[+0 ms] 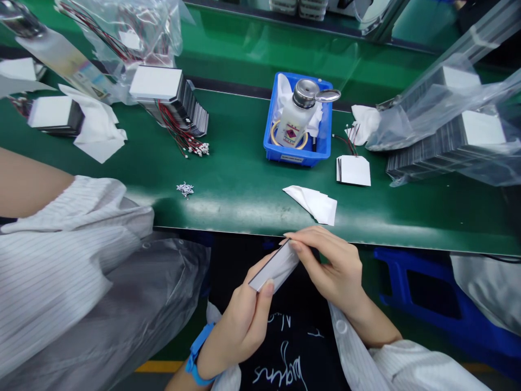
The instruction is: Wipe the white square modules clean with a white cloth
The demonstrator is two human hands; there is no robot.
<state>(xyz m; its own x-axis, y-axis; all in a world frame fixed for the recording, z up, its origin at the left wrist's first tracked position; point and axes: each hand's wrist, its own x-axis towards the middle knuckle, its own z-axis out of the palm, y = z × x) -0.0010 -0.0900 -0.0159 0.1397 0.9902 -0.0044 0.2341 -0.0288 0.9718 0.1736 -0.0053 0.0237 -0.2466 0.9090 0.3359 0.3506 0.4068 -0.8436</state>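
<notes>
Your left hand (244, 320) clasps the lower end and your right hand (336, 266) pinches the upper corner of a thin white dark-edged rectangular panel (277, 268) just off the glossy green tabletop (236, 198); probably light, stiff and easily scratched, it suits an edge hold.

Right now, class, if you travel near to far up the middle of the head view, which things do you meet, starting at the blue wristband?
Blue wristband → held flat white piece → folded white cloth → blue bin → white containers.
</notes>
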